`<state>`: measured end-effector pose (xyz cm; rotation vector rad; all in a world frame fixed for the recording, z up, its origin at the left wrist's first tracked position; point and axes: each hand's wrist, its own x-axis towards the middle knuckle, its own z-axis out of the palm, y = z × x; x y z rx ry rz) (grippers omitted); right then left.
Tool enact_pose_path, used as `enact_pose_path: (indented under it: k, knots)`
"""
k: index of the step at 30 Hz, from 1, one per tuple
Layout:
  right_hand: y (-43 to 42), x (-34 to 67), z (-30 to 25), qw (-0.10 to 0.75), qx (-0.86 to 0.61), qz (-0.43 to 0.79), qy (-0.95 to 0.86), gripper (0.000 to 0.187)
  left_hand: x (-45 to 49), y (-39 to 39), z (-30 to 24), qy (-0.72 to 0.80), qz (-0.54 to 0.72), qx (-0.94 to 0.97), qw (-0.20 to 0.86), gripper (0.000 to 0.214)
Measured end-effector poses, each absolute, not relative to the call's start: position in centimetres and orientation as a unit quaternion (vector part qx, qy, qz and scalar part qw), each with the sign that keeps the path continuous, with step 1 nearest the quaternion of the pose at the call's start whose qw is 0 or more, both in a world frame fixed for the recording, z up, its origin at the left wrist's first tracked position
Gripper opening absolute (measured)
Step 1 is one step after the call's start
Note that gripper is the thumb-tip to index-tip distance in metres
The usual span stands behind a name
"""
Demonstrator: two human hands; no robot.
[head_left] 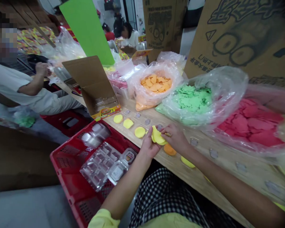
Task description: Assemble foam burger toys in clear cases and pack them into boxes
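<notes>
Fingertips of left hand (149, 145) and right hand (176, 136) pinch a thin stack of yellow discs (158, 137) just above the table (204, 177). The stack appears light, soft and bendable; best gripped at the rims. Loose discs (128, 123) lie alongside.

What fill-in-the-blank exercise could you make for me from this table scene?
1. The left hand and right hand together hold a stack of ____ discs.
2. The clear trays lie in a ____ crate.
3. The bag between the orange pieces and the red pieces holds ____ pieces.

Missing words: yellow; red; green.
</notes>
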<state>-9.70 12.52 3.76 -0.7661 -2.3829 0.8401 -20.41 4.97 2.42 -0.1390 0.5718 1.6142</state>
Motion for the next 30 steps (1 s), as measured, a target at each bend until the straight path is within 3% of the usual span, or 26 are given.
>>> enact_pose_path:
  k: [8, 10, 16, 21, 25, 30]
  knots:
    - [13.5, -7.2, 6.1, 0.328, -0.347, 0.540, -0.692, 0.017, -20.7, 4.5, 2.4, 0.283, 0.708, -0.085, 0.641, 0.024]
    - [14.0, -6.4, 5.9, 0.318, -0.361, 0.520, -0.706, 0.018, -21.5, 4.1, 2.3, 0.301, 0.713, -0.087, 0.627, 0.025]
    - [13.3, -5.2, 3.6, 0.259, -0.293, 0.304, -0.869, 0.015, -23.5, 3.1, 2.5, 0.315, 0.733, -0.085, 0.597, 0.026]
    - [11.1, -4.6, 2.0, 0.164, -0.223, 0.212, -0.937, 0.018, -23.9, 2.7, 2.6, 0.303, 0.739, -0.079, 0.597, 0.022]
    - [10.1, -4.0, 1.3, 0.122, -0.188, 0.218, -0.950, 0.010, -23.8, 2.6, 2.6, 0.297, 0.738, -0.074, 0.601, 0.022]
    - [11.0, -3.7, 1.9, 0.198, -0.251, 0.350, -0.881, 0.018, -23.0, 2.9, 2.7, 0.304, 0.733, -0.072, 0.604, 0.024]
